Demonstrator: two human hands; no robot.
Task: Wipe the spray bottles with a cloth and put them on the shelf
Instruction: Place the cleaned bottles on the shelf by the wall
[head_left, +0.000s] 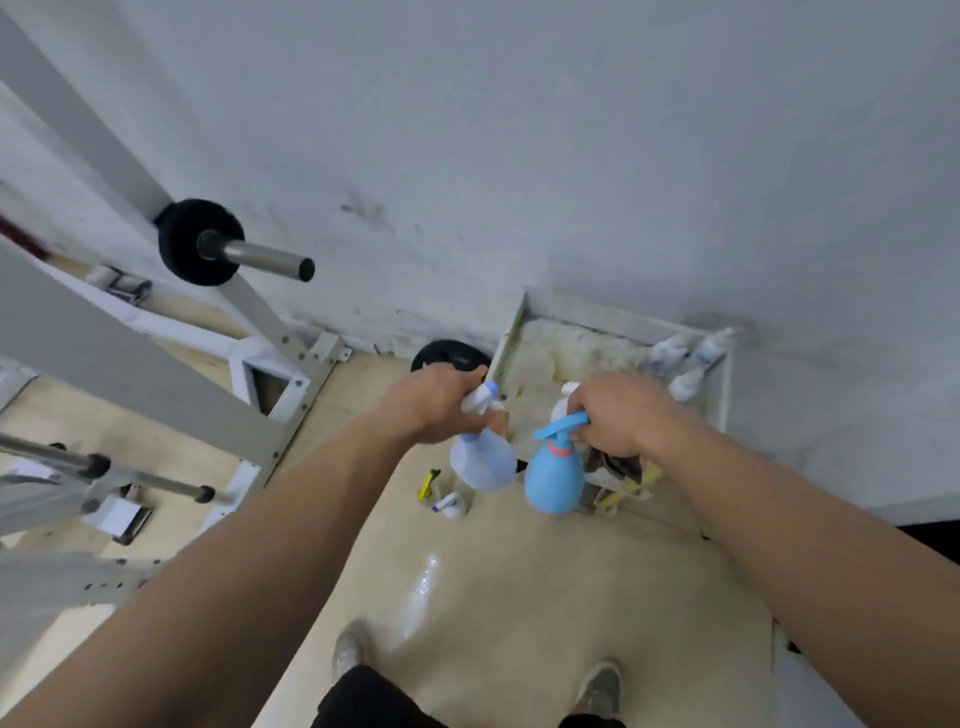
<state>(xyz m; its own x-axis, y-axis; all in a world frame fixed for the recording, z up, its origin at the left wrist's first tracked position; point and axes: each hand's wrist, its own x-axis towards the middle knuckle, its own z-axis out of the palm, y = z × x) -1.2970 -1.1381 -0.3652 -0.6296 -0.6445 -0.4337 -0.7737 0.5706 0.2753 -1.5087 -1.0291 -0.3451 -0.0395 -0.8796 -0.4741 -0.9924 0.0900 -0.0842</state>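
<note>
My left hand (436, 402) grips the white trigger head of a translucent pale spray bottle (483, 460), which hangs below the fist. My right hand (621, 413) grips the blue trigger of a light-blue spray bottle (553, 480) with a pink collar; a white nozzle (566, 400) shows beside its fingers. Both bottles hang in front of a dirty white shelf (561, 353) against the wall. Three white spray bottles (691, 361) lie at the shelf's back right corner. One more small spray bottle (451, 504) stands on the floor below. No cloth can be made out.
A white weight rack (270, 358) with a steel bar (265, 257) and black plate (200, 241) fills the left. Another black plate (449, 353) leans at the wall. A yellow-green tool (428, 483) lies on the beige floor, clutter (621, 480) under the shelf, and my feet (348, 649) below.
</note>
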